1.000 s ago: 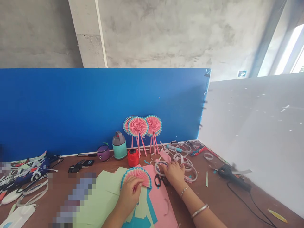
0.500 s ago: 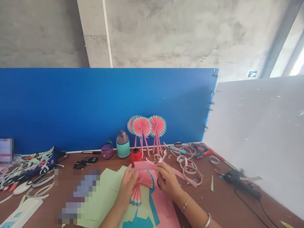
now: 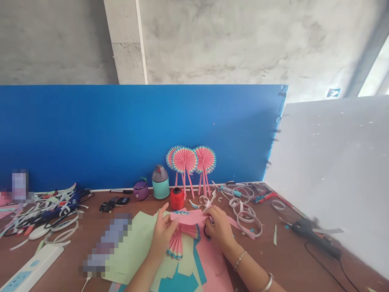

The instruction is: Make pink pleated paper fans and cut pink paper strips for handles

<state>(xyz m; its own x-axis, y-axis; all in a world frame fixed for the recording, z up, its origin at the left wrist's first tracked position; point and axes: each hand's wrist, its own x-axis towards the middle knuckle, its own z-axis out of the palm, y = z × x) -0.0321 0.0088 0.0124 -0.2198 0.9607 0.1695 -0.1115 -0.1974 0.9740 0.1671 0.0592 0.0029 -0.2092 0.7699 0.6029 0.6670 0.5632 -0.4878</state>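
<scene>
Between my hands, a pink paper strip (image 3: 191, 217) stretches level above the sheets. My left hand (image 3: 164, 234) pinches its left end, thumb toward me and a finger raised. At the other end my right hand (image 3: 221, 228) grips the strip with bent fingers. A dark loop, perhaps a scissors handle, shows by the right fingers; the rest is hidden. Just under the strip, near my left thumb, lies a pleated paper fan (image 3: 176, 245), pink with green and blue edges, partly spread. Beneath are light green paper sheets (image 3: 136, 239), pink paper (image 3: 214, 263) and blue pieces (image 3: 179, 282).
Finished round paper fans (image 3: 184, 160) lean on the blue partition (image 3: 91, 134). A red container (image 3: 177, 198), teal jar (image 3: 161, 187) and purple pot (image 3: 140, 190) stand ahead. Coiled strips (image 3: 249, 221) and a glue gun (image 3: 316, 239) lie right; a power strip (image 3: 33, 269) lies left.
The pink strip has come down slightly and tilted, closer to the pleated fan. Both hands still grip it. The whole view has shifted a little to the left.
</scene>
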